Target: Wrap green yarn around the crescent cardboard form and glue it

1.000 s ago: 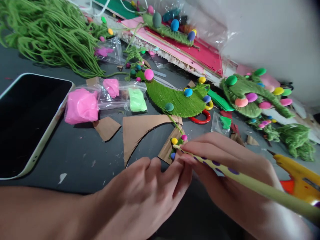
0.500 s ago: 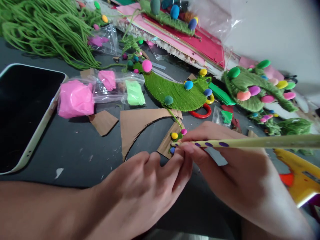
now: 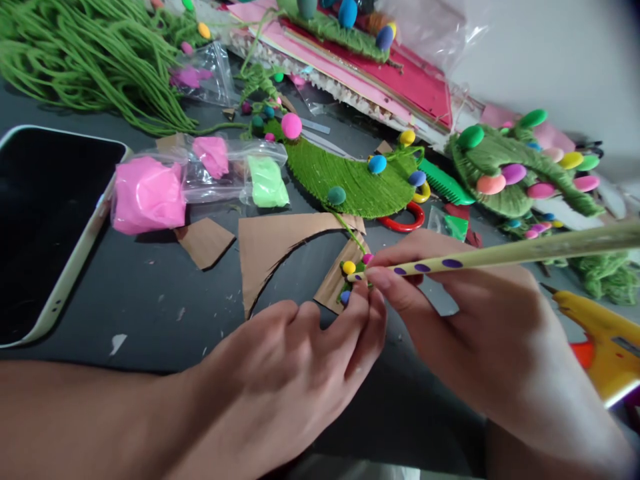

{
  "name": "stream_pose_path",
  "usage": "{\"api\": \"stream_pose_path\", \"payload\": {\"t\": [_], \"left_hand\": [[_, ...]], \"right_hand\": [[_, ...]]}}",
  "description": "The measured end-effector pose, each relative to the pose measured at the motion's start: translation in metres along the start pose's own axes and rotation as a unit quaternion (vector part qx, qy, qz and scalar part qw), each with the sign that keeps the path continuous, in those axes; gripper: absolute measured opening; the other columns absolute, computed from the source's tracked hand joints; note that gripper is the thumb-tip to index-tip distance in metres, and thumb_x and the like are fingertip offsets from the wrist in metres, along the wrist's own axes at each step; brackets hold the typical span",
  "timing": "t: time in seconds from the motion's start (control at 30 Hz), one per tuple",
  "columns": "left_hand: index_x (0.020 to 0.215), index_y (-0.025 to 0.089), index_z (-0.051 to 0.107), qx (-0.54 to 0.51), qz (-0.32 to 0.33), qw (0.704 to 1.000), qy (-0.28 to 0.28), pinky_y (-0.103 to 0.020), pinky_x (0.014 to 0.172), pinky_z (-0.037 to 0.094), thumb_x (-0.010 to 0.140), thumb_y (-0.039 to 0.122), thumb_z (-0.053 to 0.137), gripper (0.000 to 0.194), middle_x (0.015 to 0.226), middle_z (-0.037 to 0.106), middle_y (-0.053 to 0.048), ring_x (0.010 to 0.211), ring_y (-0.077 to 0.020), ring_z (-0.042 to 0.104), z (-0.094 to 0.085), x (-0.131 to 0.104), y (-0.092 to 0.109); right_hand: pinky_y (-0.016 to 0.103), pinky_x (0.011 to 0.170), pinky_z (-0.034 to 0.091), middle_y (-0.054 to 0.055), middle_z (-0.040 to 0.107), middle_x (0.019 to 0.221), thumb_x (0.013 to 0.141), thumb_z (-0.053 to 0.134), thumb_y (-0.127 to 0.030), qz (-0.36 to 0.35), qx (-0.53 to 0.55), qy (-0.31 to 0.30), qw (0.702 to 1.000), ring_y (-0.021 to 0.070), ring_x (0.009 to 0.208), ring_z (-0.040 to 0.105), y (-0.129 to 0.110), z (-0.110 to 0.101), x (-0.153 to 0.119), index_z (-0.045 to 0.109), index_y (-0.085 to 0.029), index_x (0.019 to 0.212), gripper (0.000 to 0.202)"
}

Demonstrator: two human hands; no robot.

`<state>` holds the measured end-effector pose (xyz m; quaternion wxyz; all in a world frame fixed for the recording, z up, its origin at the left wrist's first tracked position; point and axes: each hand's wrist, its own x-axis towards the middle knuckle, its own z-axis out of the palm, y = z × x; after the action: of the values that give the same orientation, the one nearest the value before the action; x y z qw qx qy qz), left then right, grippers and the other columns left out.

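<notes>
My right hand (image 3: 465, 327) pinches a thin pale-yellow stick with purple spots (image 3: 480, 259), its tip beside small coloured balls on green yarn. My left hand (image 3: 295, 373) lies over the table, its fingers bent around the near end of this small piece; what they grip is hidden. Under the yarn is a strip of brown cardboard (image 3: 333, 287). A yellow ball (image 3: 349, 267) and a blue ball (image 3: 345, 297) show near my fingertips. A yarn strand runs up to a green crescent (image 3: 350, 180) dotted with coloured balls.
A phone (image 3: 50, 227) lies at the left, beside bags of pink clay (image 3: 150, 195) and green clay (image 3: 267, 181). Cut cardboard (image 3: 265, 250), red scissor handles (image 3: 407, 218) and a green comb (image 3: 445, 181) lie ahead. A yellow glue gun (image 3: 600, 340) is at the right.
The stick has tilted, its outer end rising, and its tip has shifted slightly up and right. My right hand has moved a little to the right; my left hand is nearly still.
</notes>
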<state>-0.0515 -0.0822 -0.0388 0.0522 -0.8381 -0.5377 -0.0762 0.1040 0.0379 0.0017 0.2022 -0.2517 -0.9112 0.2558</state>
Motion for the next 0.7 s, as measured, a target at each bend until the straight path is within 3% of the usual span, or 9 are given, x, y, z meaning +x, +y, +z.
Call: {"api": "stream_pose_path", "payload": {"t": [0.13,0.3,0.5,0.6,0.7], "left_hand": [[0.133,0.014,0.058,-0.006,-0.003,1.0,-0.003,-0.034,0.048,0.041,0.084,0.006,0.042,0.052,0.097,0.07,-0.005,0.058,-0.0155,0.058,-0.001,0.001,0.001],[0.133,0.016,0.059,-0.004,-0.005,1.0,-0.003,-0.034,0.049,0.043,0.084,0.006,0.043,0.053,0.115,0.069,-0.006,0.062,-0.0152,0.06,0.0,-0.001,0.003],[0.136,0.015,0.057,0.0,-0.027,1.0,0.006,-0.037,0.052,0.046,0.083,0.005,0.043,0.055,0.105,0.071,-0.004,0.061,-0.0166,0.06,0.002,-0.002,0.006],[0.14,0.014,0.053,0.007,-0.03,0.999,0.016,-0.036,0.054,0.047,0.083,0.005,0.042,0.06,0.111,0.073,-0.005,0.062,-0.0162,0.06,0.001,0.0,0.006],[0.147,0.013,0.047,0.015,-0.021,0.999,0.023,-0.037,0.054,0.046,0.081,0.005,0.041,0.066,0.135,0.065,-0.006,0.062,-0.0148,0.058,0.0,0.0,0.002]], "right_hand": [[0.027,0.078,0.056,0.002,0.073,0.1,0.093,0.066,-0.019,-0.003,0.002,-0.012,1.0,0.0162,0.087,0.07,-0.002,-0.001,-0.001,0.064,-0.023,0.095,0.005],[0.026,0.075,0.055,0.002,0.072,0.096,0.093,0.064,-0.017,-0.006,-0.01,-0.005,1.0,0.0144,0.082,0.069,-0.003,-0.002,-0.001,0.064,-0.022,0.092,0.005],[0.02,0.081,0.054,-0.002,0.073,0.1,0.091,0.069,-0.016,-0.008,0.013,-0.008,1.0,0.0102,0.087,0.069,0.001,-0.002,-0.002,0.066,-0.022,0.093,0.007],[0.019,0.079,0.054,-0.003,0.074,0.098,0.09,0.071,-0.018,0.017,0.029,0.022,0.999,0.0092,0.084,0.069,0.003,-0.006,-0.003,0.069,-0.022,0.09,0.004],[0.021,0.072,0.055,-0.004,0.073,0.087,0.089,0.073,-0.023,0.07,0.026,0.121,0.99,0.0101,0.076,0.067,0.007,-0.01,-0.001,0.072,-0.024,0.087,0.002]]}}
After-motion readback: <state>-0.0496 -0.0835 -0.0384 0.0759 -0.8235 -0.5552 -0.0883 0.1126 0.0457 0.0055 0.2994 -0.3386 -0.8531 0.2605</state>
